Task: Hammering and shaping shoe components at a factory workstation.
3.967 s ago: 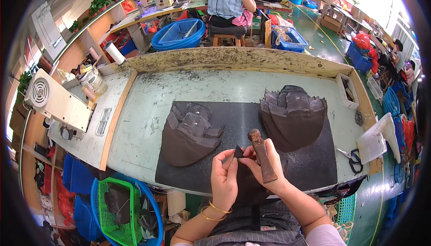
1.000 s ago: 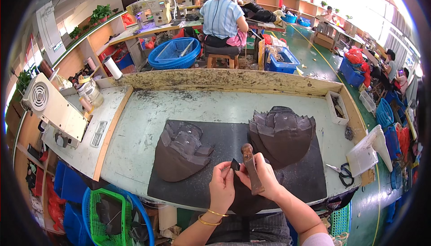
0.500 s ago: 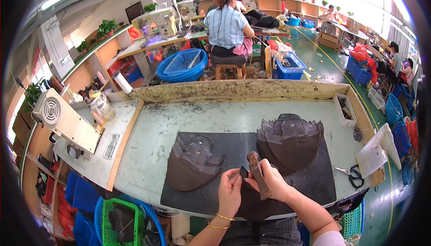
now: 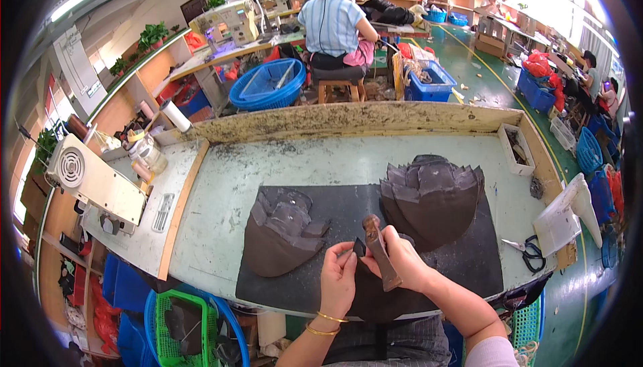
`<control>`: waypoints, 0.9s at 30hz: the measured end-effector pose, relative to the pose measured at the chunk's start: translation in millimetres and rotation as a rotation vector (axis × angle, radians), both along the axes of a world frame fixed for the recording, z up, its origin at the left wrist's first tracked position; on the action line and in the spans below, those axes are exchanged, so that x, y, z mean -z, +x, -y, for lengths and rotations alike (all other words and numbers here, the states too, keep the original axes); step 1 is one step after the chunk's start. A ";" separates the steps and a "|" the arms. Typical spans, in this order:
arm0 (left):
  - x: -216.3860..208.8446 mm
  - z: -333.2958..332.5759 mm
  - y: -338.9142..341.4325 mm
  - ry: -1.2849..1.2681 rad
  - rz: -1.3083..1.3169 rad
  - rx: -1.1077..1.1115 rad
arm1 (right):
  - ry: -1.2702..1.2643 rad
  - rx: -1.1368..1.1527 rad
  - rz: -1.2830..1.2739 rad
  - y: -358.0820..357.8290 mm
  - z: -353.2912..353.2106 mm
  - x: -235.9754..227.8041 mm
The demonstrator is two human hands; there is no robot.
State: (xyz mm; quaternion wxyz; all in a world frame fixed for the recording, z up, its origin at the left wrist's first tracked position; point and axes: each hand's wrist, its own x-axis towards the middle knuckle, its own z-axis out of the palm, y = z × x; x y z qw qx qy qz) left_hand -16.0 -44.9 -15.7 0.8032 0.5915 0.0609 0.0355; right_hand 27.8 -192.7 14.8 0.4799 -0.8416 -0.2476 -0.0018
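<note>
My left hand (image 4: 338, 274) pinches the upper edge of a dark brown, flat shoe-upper piece (image 4: 370, 302) near the front edge of the table. My right hand (image 4: 407, 263) grips what looks like a worn brown hammer (image 4: 380, 253), held slanting just above the same piece; its fingertips are close to the left ones. Part of the piece is hidden behind the hands and hammer. Left of my hands, a fanned stack of dark pieces (image 4: 281, 240) lies on the black mat (image 4: 362, 196). A taller stack (image 4: 432, 199) lies beyond my right hand.
Black-handled scissors (image 4: 532, 254) lie at the table's right, by a white box (image 4: 559, 223). A narrow white tray (image 4: 516, 149) sits at the far right corner. To the left stands a sewing machine (image 4: 97, 179); below it is a green basket (image 4: 177, 327). People sit working beyond.
The view has tilted slightly, so the table sits a little higher in the picture. Both hands keep their holds, with the hammer and piece in nearly the same place.
</note>
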 end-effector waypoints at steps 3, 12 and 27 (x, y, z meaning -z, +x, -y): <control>-0.3 1.2 -0.8 0.002 0.015 -0.008 | 0.002 -0.014 -0.028 2.3 3.3 3.2; -6.4 3.5 18.2 0.071 0.064 -0.085 | 0.050 0.007 -0.098 15.3 3.0 -11.1; 12.7 2.8 4.5 0.175 0.185 -0.132 | 0.060 0.063 -0.131 3.9 -1.7 -4.6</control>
